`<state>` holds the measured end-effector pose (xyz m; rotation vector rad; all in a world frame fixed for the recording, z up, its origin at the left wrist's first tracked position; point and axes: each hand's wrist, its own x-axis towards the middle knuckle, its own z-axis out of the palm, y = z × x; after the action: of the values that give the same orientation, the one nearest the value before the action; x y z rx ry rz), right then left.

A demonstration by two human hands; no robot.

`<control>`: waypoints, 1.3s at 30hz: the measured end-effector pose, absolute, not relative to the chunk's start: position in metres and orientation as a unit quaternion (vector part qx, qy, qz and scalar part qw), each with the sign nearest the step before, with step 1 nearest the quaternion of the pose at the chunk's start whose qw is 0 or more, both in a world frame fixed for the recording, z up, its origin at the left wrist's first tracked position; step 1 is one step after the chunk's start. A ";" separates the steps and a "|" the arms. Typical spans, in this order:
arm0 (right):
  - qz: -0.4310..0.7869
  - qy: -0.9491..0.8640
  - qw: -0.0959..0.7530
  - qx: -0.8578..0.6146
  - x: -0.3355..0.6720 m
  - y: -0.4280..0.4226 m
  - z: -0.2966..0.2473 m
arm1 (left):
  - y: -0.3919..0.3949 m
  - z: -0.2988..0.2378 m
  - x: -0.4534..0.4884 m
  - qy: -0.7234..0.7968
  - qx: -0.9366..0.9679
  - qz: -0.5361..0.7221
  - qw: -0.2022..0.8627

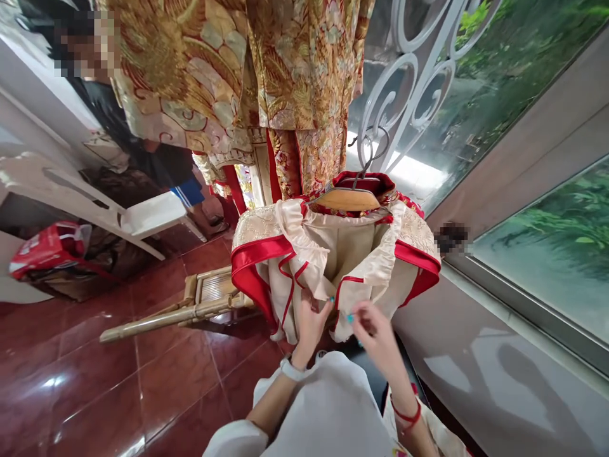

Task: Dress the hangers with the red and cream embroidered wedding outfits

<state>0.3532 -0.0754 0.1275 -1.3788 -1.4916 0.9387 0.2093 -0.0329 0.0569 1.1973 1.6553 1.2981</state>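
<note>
A cream jacket (364,295) with red satin trim and a ruffled collar hangs on a wooden hanger (347,199) from the white metal grille. Its two front edges hang apart in front of me. My left hand (313,322) is closed on the cream front panel on the left, thumb toward the opening. Beside the right front panel, my right hand (375,333) has its fingers curled in toward the thumb. Whatever it may pinch is too small or hidden to make out. Blue nail polish shows on both hands.
Gold embroidered garments (190,70) hang above and behind the jacket. A bamboo seat (214,292) stands left on the red tiled floor, with a white plastic chair (155,212) and red bag (50,247) farther off. Another person stands upper left. The grille (390,82) and window are right.
</note>
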 end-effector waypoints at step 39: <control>0.478 -0.579 0.400 -0.525 0.338 -0.065 0.030 | -0.068 0.059 0.183 0.586 0.542 0.356 0.486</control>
<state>0.3375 -0.0646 0.0303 -1.3289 -1.4639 1.2100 0.1832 -0.0684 0.0588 1.3199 1.4254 0.8670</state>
